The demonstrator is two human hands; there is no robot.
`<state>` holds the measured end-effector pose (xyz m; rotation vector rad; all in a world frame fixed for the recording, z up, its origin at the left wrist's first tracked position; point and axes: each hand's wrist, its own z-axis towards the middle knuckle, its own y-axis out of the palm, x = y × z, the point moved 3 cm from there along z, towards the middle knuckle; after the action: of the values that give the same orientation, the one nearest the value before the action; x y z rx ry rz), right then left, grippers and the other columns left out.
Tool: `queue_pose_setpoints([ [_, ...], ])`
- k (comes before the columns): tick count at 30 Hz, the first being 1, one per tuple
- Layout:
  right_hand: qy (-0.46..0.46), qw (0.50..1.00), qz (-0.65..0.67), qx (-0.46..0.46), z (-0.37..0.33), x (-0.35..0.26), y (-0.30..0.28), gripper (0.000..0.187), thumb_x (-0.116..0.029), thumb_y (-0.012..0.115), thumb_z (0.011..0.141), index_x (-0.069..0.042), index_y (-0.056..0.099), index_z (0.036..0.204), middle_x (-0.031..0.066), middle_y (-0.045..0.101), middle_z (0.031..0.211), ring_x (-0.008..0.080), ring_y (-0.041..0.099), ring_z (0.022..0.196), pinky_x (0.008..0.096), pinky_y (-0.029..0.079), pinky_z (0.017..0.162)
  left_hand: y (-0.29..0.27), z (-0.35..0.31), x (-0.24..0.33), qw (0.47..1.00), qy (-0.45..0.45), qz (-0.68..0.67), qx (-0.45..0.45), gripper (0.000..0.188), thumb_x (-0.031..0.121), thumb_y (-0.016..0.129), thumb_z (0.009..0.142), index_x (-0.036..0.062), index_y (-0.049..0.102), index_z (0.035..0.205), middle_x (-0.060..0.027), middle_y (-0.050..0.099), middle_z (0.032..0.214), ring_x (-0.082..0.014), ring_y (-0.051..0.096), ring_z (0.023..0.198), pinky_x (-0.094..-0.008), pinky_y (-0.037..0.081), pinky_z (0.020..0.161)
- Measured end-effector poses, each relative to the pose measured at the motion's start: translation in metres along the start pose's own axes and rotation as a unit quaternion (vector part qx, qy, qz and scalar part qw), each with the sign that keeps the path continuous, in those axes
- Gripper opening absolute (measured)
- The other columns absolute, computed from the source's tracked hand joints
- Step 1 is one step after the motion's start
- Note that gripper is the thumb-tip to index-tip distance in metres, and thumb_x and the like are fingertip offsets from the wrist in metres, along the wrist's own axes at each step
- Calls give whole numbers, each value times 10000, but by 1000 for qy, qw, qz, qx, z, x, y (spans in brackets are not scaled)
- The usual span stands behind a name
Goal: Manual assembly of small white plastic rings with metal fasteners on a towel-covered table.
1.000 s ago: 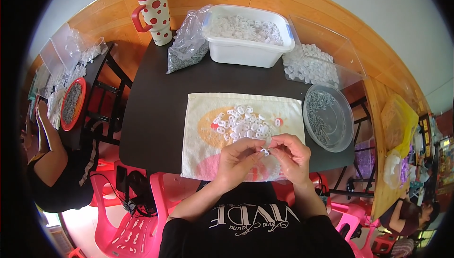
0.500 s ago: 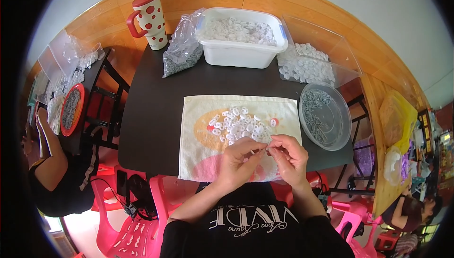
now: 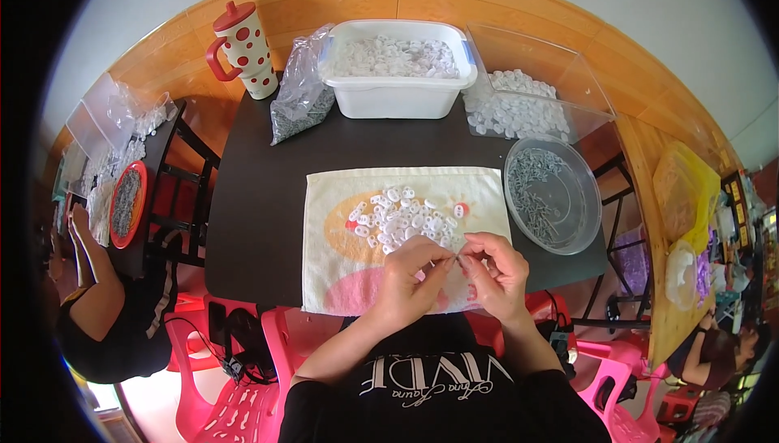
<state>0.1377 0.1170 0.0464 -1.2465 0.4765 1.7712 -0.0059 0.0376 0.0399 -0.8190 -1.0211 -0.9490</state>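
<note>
My left hand (image 3: 411, 279) and my right hand (image 3: 495, 273) meet over the near edge of a cream cloth (image 3: 341, 199) on a black table (image 3: 260, 191). Their fingertips pinch together on one tiny part (image 3: 456, 259) that I cannot make out. Just beyond the fingers lies a pile of small white plastic pieces (image 3: 402, 217) on the cloth. A round clear dish of small metal parts (image 3: 552, 193) sits to the right of the cloth.
At the back stand a white tub of white pieces (image 3: 396, 70), a clear bin with more (image 3: 519, 102), a plastic bag of grey parts (image 3: 300, 94) and a red-dotted mug (image 3: 243, 47). Another person (image 3: 97, 297) works at a left table. Pink chairs (image 3: 227, 394) stand below.
The view has shifted slightly. My two hands stay together at the near edge of the cloth, fingers working on the small part.
</note>
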Motion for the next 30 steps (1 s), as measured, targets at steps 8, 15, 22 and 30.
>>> queue_pose_setpoints([
  [8,-24,999,-18,14,-3,6,-4,295,146,606,864,61,588,1146,96,650,902,97,603,750,227,494,646,5,0,1,994,-68,-80,-24,83,-74,624,883,-45,664,949,-55,595,859,-82,552,736,-219,431,612],
  [15,-61,997,-46,10,1,-3,0,299,145,609,853,51,594,1136,108,662,916,113,605,722,233,493,626,8,-3,-14,971,-149,-186,-26,47,-18,621,926,-19,666,938,-18,610,881,-46,565,737,-197,454,619],
  [22,-205,970,-128,-36,6,-6,0,371,181,576,786,43,622,1128,150,655,940,268,652,749,325,514,628,7,-3,-17,955,-192,-222,-32,55,-30,613,917,-17,665,931,-7,636,846,-48,560,728,-202,456,627],
  [30,-166,979,-116,-4,3,-5,8,340,190,548,787,38,601,1087,142,605,862,258,607,707,313,485,604,8,-3,-21,954,-196,-225,-32,58,-17,605,926,-15,663,929,-5,639,849,-53,558,728,-204,455,636],
])
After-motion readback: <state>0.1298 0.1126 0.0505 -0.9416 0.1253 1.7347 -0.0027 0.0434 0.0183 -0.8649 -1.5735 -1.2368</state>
